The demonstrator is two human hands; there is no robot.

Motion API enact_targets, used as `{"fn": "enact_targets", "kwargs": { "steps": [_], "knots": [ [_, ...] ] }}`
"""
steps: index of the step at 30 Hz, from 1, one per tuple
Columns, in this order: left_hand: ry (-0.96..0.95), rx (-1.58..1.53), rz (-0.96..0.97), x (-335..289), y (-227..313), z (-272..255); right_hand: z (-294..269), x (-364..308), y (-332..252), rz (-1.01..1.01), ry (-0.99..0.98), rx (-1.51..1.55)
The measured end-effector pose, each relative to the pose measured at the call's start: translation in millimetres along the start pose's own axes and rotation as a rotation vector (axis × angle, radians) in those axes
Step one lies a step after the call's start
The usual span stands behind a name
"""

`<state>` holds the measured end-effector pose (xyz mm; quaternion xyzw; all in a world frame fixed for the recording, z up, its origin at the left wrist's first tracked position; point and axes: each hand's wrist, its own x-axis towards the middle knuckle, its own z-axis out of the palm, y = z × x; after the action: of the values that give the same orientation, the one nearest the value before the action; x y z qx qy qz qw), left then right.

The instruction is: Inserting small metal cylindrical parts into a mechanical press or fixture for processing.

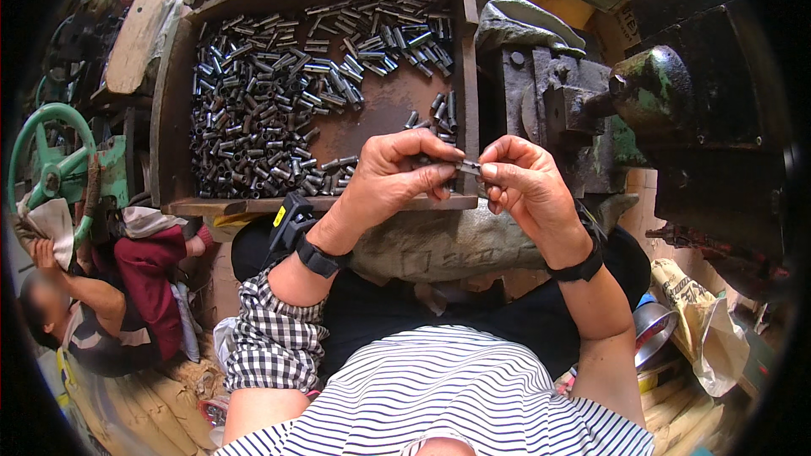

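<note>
Between my two hands, above the near right corner of a wooden tray (466,51), is a small metal tube (469,167). One end is pinched by the thumb and fingers of my left hand (393,171). My right hand (525,181) grips the other end with its fingertips, so most of the piece is hidden. Many similar short metal tubes (262,110) are heaped in the tray, thickest on its left side. A few more tubes (443,110) lie by its right wall, just beyond my left hand.
Right of the tray stands a dark, greasy machine (583,105) with a cloth (524,21) draped behind it. A green handwheel (52,165) and a co-worker (101,304) are at the left. A metal bowl (652,329) and a torn paper sack (701,321) sit at lower right.
</note>
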<state>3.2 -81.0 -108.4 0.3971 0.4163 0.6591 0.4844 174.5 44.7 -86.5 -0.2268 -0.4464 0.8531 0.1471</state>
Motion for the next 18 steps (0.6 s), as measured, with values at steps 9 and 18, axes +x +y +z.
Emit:
{"fn": "enact_targets", "kwargs": {
  "steps": [9, 18],
  "knots": [
    [-0.080, 0.109, 0.084, -2, 0, 7, -3, -11, -9, 0.197, 0.018, 0.175],
    [-0.104, 0.123, 0.125, 1, 2, 14, -7, -14, -18, 0.221, -0.021, 0.143]
  ]
}}
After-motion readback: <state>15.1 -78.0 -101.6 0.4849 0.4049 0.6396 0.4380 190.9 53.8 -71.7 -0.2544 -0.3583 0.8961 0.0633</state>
